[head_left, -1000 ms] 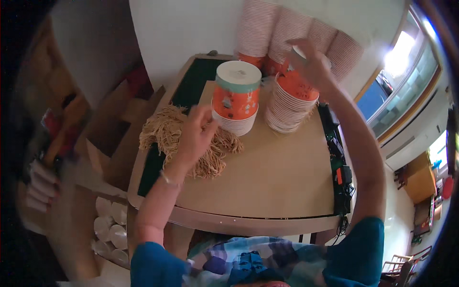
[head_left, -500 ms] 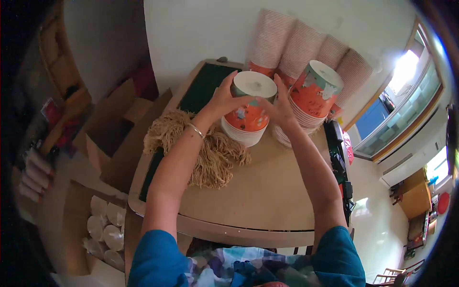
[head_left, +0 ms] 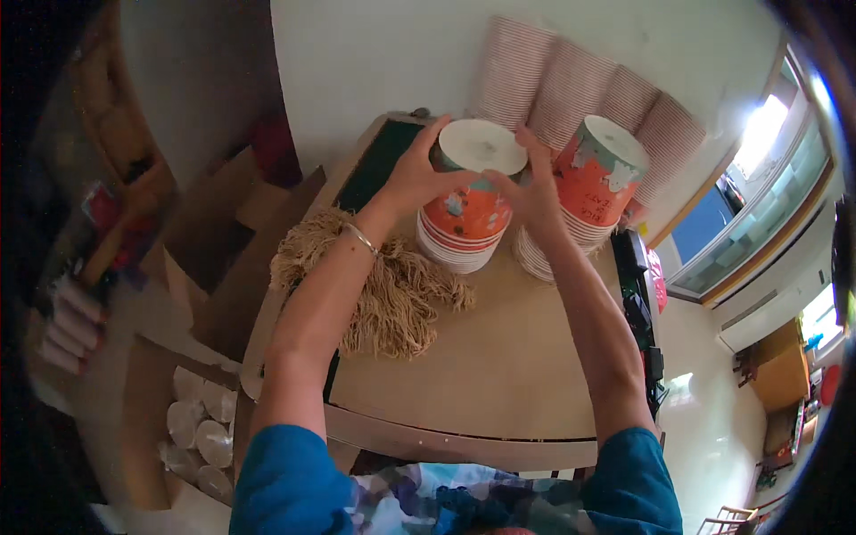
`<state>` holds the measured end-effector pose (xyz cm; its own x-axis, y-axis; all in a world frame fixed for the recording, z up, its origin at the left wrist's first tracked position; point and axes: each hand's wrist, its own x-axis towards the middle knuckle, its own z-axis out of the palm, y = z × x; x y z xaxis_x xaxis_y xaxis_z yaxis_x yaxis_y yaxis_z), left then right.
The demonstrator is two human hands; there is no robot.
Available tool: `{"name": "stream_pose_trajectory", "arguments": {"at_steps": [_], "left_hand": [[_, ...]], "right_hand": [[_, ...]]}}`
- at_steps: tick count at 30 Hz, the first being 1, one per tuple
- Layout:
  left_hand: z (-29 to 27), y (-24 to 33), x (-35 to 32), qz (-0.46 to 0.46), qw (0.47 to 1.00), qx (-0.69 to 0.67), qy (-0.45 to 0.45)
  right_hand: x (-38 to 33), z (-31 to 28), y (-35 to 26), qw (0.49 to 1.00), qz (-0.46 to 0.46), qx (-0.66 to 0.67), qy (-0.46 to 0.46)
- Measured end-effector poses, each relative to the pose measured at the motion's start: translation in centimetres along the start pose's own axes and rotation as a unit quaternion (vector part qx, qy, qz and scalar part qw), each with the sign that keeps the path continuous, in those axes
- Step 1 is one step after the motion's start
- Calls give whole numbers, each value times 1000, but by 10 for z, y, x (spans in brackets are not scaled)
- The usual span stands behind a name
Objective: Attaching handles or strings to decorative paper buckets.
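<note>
Where the bare tan top of the counter (head_left: pixel 481 374) begins, nearest the person's body, both forearms reach over its front edge, the left one wearing a silver-coloured bracelet (head_left: pixel 361 239). Beside and partly behind that left forearm lies a loose, shaggy heap of beige cord strands (head_left: pixel 392 308), its far right end near the foot of a stack of round orange-and-teal paper buckets (head_left: pixel 465 216).

This stack sits straight ahead of the person, between the two hands. The buckets are nested upside down, with a closed white base on top and pale rims layered below, so the long axis runs upright from the counter. The left hand (head_left: pixel 417 178) curves around the left side near the top; the right hand (head_left: pixel 537 192) mirrors it on the right. Neither is clearly nearer. Thumbs point inward across the near face, and the fingers are spread around the sides; how firmly they press cannot be told.

Just right of the right hand, which comes between the two, stands a second inverted stack of matching orange-and-teal buckets (head_left: pixel 599 183). Beyond both, tall columns of tightly nested, pale pink-striped rims (head_left: pixel 580 85) lean along the plain white wall (head_left: pixel 383 53).
</note>
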<state>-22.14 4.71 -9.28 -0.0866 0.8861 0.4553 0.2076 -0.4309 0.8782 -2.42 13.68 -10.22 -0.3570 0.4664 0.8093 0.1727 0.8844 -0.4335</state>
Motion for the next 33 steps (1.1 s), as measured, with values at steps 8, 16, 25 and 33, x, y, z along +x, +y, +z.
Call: {"name": "stream_pose_trajectory", "arguments": {"at_steps": [8,16,25,33], "left_hand": [[-7,13,14,87,994,60,16],[-15,55,29,76,997,8,-5],[-9,114,20,185,974,125,44],[22,161,-23,176,974,140,-8]], "right_hand": [[19,-5,-14,997,36,68,2],[47,-26,-28,999,10,20,27],[60,-63,-121,997,-21,-9,74],[18,-101,-141,996,40,47,57]]}}
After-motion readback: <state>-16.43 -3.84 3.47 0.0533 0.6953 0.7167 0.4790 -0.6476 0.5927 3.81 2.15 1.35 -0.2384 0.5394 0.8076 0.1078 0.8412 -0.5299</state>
